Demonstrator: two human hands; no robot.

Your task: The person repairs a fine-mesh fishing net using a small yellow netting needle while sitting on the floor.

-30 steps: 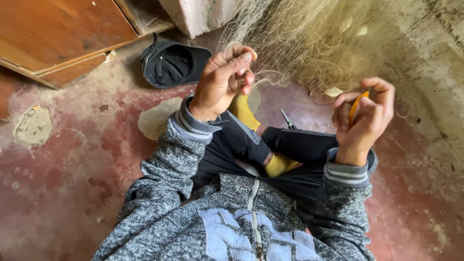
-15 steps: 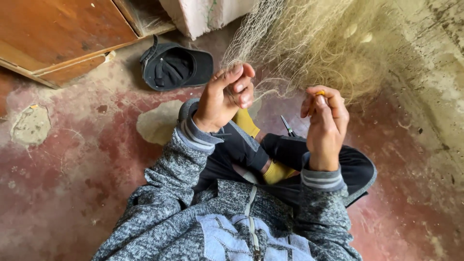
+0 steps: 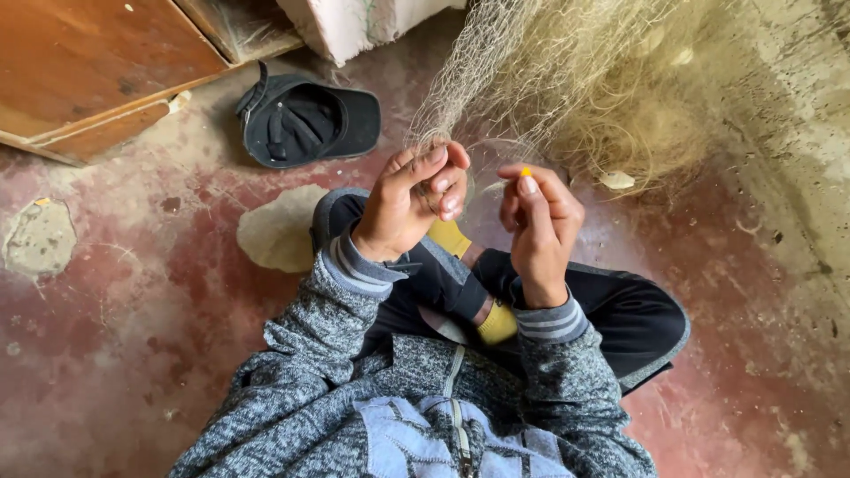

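- Pale, fine-meshed fishing net, heaped in a tangled mound on the floor toward its far right corner; one gathered strand of it runs down to the person's hands, which keeps the mesh taut and lifted where it can be worked on.
- Left hand, raised in front of the chest, fingers pinched together on the bunched strand of net, apparently to hold it steady.
- Right hand, just beside the left and not quite touching it, fingers closed around a small yellow tool; only its tip shows above the thumb, so its full shape cannot be told. It is held upright, pointing toward the mesh.
- The person sits cross-legged on the floor, seen from above, in a grey speckled knit jacket with striped cuffs, dark trousers and yellow socks; sitting this way brings the net close over the lap.
- Worn red-painted concrete floor, with bare grey patches where the paint has flaked away.
- Black cap, lying upside down on the floor beyond the left hand, well apart from the work.
- Brown wooden board, flat in the far left corner of the floor.
- Pale block at the far edge, beside the net.
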